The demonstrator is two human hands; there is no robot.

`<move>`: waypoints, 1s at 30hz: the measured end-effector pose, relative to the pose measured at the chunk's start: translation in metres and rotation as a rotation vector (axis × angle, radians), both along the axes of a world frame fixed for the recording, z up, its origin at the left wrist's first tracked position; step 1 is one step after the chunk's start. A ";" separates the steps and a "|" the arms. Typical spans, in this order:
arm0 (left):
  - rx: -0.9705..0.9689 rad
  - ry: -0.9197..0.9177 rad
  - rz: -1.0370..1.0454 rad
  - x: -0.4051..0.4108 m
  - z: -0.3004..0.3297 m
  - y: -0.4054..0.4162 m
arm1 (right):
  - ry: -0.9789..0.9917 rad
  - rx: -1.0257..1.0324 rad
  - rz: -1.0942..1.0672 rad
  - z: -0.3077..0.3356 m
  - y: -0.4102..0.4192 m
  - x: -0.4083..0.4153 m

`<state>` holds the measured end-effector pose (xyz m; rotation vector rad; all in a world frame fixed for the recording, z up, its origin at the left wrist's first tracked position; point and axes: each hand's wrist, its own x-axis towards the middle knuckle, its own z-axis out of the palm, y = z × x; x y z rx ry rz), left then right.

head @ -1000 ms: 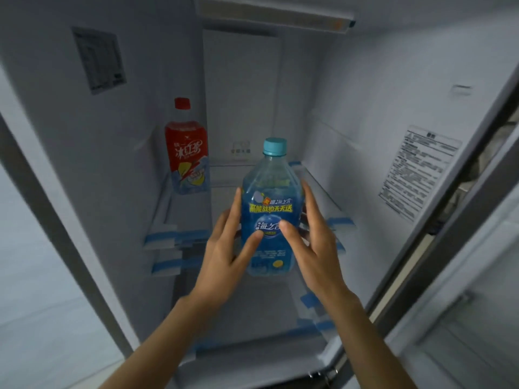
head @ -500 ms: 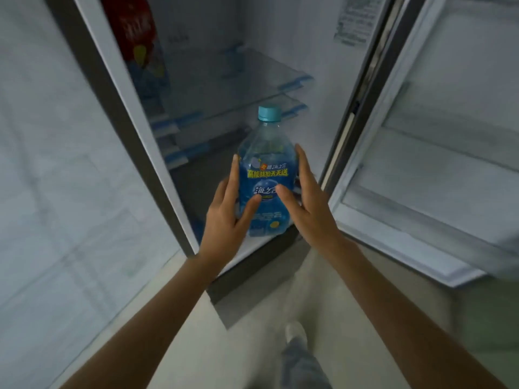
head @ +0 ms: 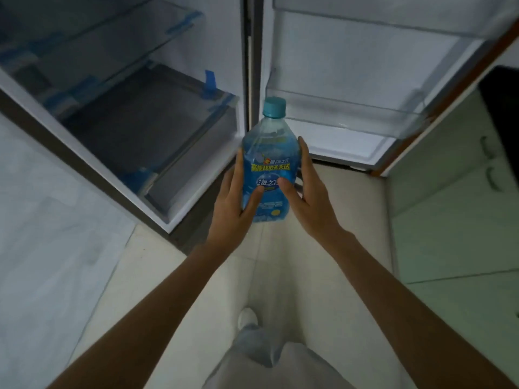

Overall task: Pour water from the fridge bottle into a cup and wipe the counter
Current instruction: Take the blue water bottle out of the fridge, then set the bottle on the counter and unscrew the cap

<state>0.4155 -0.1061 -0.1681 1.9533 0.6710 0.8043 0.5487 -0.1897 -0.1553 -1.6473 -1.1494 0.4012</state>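
Observation:
A clear bottle (head: 268,153) with a blue label and a teal cap stands upright between both my hands, out in front of the open fridge and above the floor. My left hand (head: 234,203) grips its left side with the thumb across the label. Against the right side presses my right hand (head: 307,192), its thumb on the label too. The cap is on. No cup or counter is in sight.
The open fridge compartment (head: 157,130) with glass shelves fills the upper left. Its open door (head: 351,80) with a clear door bin stands at the upper right. Pale green cabinets (head: 455,206) are on the right. My leg and shoe (head: 247,318) are on the tiled floor below.
Both hands have drawn the bottle out of the fridge and back toward me. The view has tilted down to the floor; the red bottle on the shelf has left the view.

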 end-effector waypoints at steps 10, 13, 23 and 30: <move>-0.074 -0.016 -0.345 0.086 -0.011 -0.133 | 0.155 0.020 -0.356 -0.021 -0.170 0.050; -0.147 -0.048 -0.437 0.108 -0.006 -0.178 | 0.132 0.023 -0.473 -0.014 -0.225 0.058; -0.228 -0.127 -0.822 0.188 0.012 -0.293 | 0.036 0.056 -0.798 0.011 -0.368 0.088; -0.240 -0.131 -1.012 0.257 0.032 -0.315 | -0.036 0.067 -0.959 0.025 -0.392 0.130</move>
